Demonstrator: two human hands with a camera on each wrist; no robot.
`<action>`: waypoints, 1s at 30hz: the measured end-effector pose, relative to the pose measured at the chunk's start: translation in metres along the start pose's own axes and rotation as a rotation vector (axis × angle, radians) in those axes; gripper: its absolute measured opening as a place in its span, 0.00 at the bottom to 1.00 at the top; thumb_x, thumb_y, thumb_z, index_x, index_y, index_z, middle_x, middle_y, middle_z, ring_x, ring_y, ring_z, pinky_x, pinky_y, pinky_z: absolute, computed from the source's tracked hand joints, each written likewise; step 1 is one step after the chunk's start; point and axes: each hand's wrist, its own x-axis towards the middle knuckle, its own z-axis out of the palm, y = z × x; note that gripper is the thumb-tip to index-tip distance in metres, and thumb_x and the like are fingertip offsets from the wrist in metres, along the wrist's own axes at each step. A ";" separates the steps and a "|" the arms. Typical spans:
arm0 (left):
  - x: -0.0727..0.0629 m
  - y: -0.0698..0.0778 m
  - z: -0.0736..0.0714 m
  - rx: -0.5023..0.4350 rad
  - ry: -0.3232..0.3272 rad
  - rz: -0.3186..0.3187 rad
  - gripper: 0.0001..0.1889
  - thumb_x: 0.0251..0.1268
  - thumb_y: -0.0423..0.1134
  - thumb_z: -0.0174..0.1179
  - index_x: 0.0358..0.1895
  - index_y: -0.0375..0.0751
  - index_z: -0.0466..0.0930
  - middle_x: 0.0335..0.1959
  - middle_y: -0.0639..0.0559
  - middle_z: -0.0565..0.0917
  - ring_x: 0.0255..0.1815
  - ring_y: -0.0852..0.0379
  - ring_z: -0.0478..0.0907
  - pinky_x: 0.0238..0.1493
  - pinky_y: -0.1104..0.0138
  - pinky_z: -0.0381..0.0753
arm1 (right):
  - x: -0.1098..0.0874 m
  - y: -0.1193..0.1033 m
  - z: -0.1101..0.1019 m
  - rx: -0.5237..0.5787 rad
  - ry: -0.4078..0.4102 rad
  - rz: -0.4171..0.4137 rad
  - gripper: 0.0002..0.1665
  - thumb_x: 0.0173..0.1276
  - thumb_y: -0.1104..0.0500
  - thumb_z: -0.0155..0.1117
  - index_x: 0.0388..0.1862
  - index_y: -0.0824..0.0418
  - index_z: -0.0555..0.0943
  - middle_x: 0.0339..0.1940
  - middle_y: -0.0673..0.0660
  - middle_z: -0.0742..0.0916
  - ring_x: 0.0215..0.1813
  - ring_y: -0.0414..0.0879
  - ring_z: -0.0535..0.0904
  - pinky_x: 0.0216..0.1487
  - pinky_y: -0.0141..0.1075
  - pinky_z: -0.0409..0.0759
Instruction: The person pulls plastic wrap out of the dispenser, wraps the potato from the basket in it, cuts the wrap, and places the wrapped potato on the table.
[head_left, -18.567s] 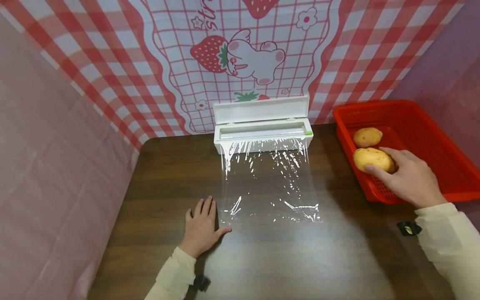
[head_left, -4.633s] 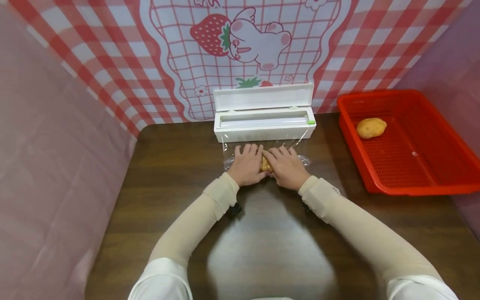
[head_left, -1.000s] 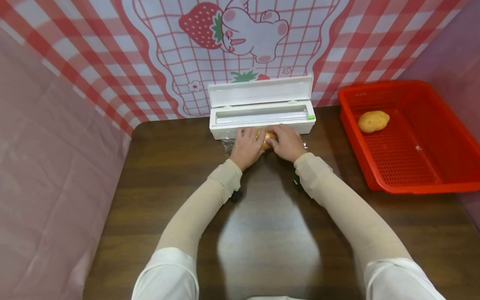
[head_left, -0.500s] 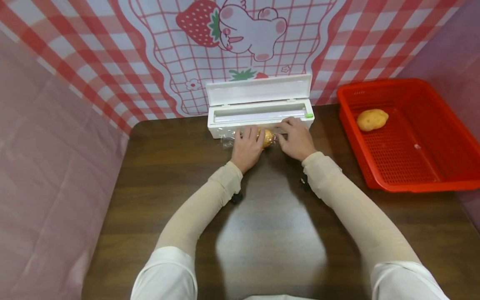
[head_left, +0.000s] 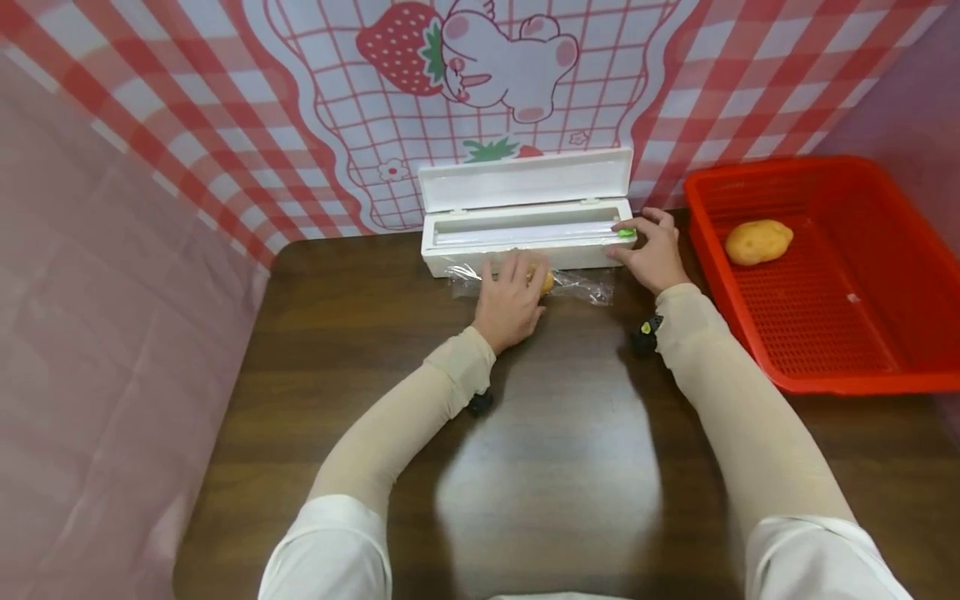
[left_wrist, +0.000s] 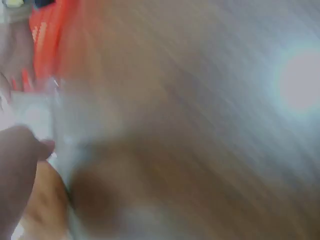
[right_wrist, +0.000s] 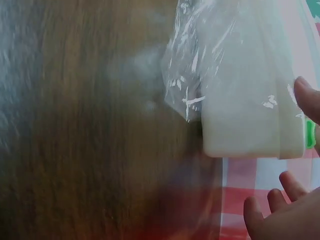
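Note:
My left hand (head_left: 506, 312) grips a potato (head_left: 548, 283) wrapped in clear cling film (head_left: 588, 287), close against the front of the white cling film box (head_left: 585, 257). Most of the potato is hidden under the fingers; its side (left_wrist: 47, 200) shows blurred in the left wrist view. A loose flap of film spreads out to its right. At the box's right end, my right hand (head_left: 657, 257) has thumb and forefinger apart around the green slider (head_left: 627, 234), the other fingers spread. The right wrist view shows the slider (right_wrist: 310, 132) beside the thumb.
The box's lid (head_left: 525, 182) stands raised against the checked cloth (head_left: 300, 167), with the film roll (head_left: 525, 234) inside. A red plastic basket (head_left: 750, 333) on the right holds another potato (head_left: 759, 242). The brown wooden table (head_left: 337, 333) stretches towards me.
Over the last second my right hand has left the wrapped potato and moved right to the slider. My left hand stays on the potato. Earlier, the potato was lifted from the basket and rolled in film.

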 end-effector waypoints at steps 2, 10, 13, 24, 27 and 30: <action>0.014 0.011 -0.012 -0.066 -0.047 0.023 0.37 0.67 0.61 0.56 0.76 0.49 0.64 0.71 0.41 0.67 0.74 0.43 0.59 0.65 0.40 0.63 | 0.003 0.003 -0.003 -0.013 -0.012 -0.020 0.21 0.61 0.62 0.76 0.52 0.69 0.83 0.74 0.70 0.62 0.73 0.66 0.53 0.71 0.58 0.56; 0.101 0.053 -0.050 -0.181 -0.076 0.087 0.20 0.74 0.47 0.53 0.66 0.57 0.76 0.66 0.54 0.74 0.67 0.52 0.67 0.59 0.54 0.70 | 0.019 0.011 -0.008 -0.057 0.020 -0.160 0.15 0.60 0.70 0.66 0.46 0.76 0.82 0.58 0.76 0.76 0.67 0.67 0.65 0.68 0.57 0.63; 0.121 0.060 -0.047 -0.120 -0.022 0.121 0.16 0.80 0.43 0.48 0.62 0.58 0.80 0.62 0.56 0.78 0.61 0.54 0.72 0.54 0.58 0.74 | 0.022 0.013 -0.006 -0.090 0.024 -0.229 0.17 0.60 0.71 0.62 0.49 0.77 0.82 0.54 0.77 0.77 0.64 0.68 0.68 0.66 0.57 0.66; 0.135 0.059 -0.024 -0.127 0.072 0.142 0.15 0.79 0.37 0.49 0.52 0.52 0.87 0.50 0.53 0.84 0.48 0.54 0.79 0.46 0.64 0.80 | 0.020 0.010 0.001 -0.109 0.032 -0.156 0.17 0.65 0.70 0.58 0.52 0.73 0.83 0.54 0.74 0.78 0.61 0.64 0.71 0.65 0.55 0.68; 0.137 0.051 -0.026 -0.189 0.011 0.183 0.12 0.77 0.38 0.55 0.53 0.46 0.86 0.47 0.49 0.83 0.45 0.53 0.81 0.47 0.63 0.81 | 0.022 0.009 0.000 -0.114 0.032 -0.145 0.14 0.62 0.72 0.58 0.45 0.75 0.84 0.52 0.73 0.79 0.60 0.64 0.71 0.63 0.53 0.69; 0.137 0.041 -0.027 -0.234 -0.081 0.199 0.13 0.75 0.39 0.58 0.57 0.45 0.84 0.49 0.47 0.83 0.48 0.52 0.81 0.49 0.64 0.82 | 0.021 0.006 -0.004 -0.107 0.001 -0.074 0.12 0.60 0.73 0.64 0.43 0.75 0.84 0.53 0.71 0.78 0.59 0.62 0.70 0.62 0.52 0.68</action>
